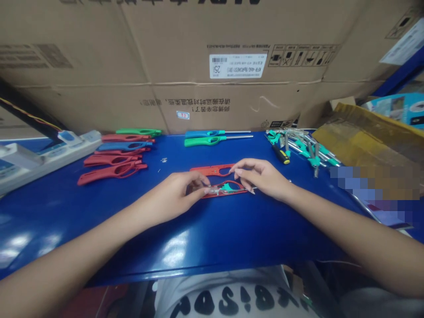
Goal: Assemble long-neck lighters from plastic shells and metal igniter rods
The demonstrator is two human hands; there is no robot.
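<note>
A red plastic lighter shell half (220,191) lies open on the blue table (205,238), with a teal inner mechanism (228,188) and metal tube seated in it. My left hand (180,194) pinches the shell's left end. My right hand (261,176) rests fingertips on its right part, touching the teal piece. A second red shell half (212,169) lies just behind, untouched.
Several red, blue and green shell halves (115,159) lie at the left. Two assembled lighters, blue and green (212,137), lie at the back. Teal mechanisms with metal tubes and a screwdriver (298,148) are piled at the right. Cardboard boxes (198,66) wall the back; a power strip (49,152) sits far left.
</note>
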